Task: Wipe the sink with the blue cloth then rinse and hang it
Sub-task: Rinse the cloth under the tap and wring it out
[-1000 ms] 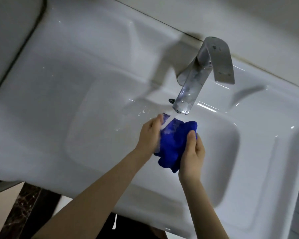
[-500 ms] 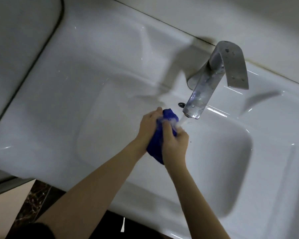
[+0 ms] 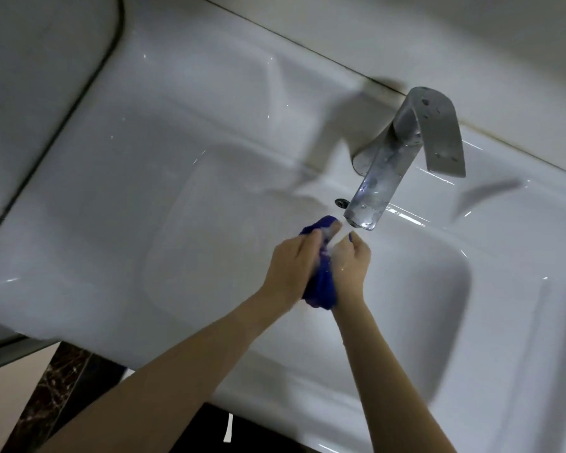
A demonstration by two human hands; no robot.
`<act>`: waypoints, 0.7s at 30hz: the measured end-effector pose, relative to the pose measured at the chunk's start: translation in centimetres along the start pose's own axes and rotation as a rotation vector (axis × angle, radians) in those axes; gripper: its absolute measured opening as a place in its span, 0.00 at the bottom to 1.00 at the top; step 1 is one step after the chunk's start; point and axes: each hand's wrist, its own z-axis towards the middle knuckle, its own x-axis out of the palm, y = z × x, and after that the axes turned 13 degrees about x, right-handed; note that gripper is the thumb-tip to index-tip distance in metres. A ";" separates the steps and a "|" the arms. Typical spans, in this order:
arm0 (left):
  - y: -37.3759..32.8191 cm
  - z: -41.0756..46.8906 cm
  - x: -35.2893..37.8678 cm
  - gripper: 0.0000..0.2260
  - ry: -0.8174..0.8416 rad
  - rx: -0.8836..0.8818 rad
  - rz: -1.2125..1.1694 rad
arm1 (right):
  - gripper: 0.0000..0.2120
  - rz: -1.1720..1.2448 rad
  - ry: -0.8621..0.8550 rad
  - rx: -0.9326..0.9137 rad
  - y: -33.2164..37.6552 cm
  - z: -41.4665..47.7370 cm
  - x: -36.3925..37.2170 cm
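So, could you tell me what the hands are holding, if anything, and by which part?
The blue cloth, bunched between them: left hand squeezes its left side, right hand its right.

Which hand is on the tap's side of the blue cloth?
The right hand: it grips the blue cloth on the side below the tap spout. The left hand grips it from the far side.

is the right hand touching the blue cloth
Touching: the head view shows the right hand curled round the blue cloth by the tap.
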 end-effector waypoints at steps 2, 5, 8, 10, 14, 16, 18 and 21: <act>0.1 2.4 -1.1 0.16 -0.027 -0.005 0.017 | 0.17 -0.008 0.062 -0.047 -1.7 -2.6 0.7; 0.0 2.2 -0.9 0.15 -0.028 -0.049 -0.035 | 0.17 -0.039 0.041 -0.095 -2.1 -2.8 0.9; 0.3 -0.5 0.4 0.19 -0.011 -0.016 -0.006 | 0.21 -0.010 -0.023 -0.024 -0.2 0.9 0.1; 0.2 0.2 0.2 0.19 0.006 -0.007 -0.010 | 0.21 0.025 0.002 -0.024 -0.5 0.4 -0.1; 0.6 3.5 -0.7 0.20 -0.039 -0.071 -0.054 | 0.18 -0.018 0.098 -0.080 -2.6 -3.7 0.3; 0.6 2.6 -0.5 0.20 -0.065 -0.103 -0.059 | 0.18 -0.109 0.052 -0.079 -2.2 -3.1 0.1; 0.4 1.2 -0.5 0.19 -0.112 -0.145 -0.086 | 0.18 -0.190 0.030 -0.073 -1.5 -2.5 -0.6; -1.2 -1.0 -2.1 0.15 -0.124 -0.150 -0.174 | 0.17 -0.257 0.044 -0.112 -0.8 -3.9 -3.2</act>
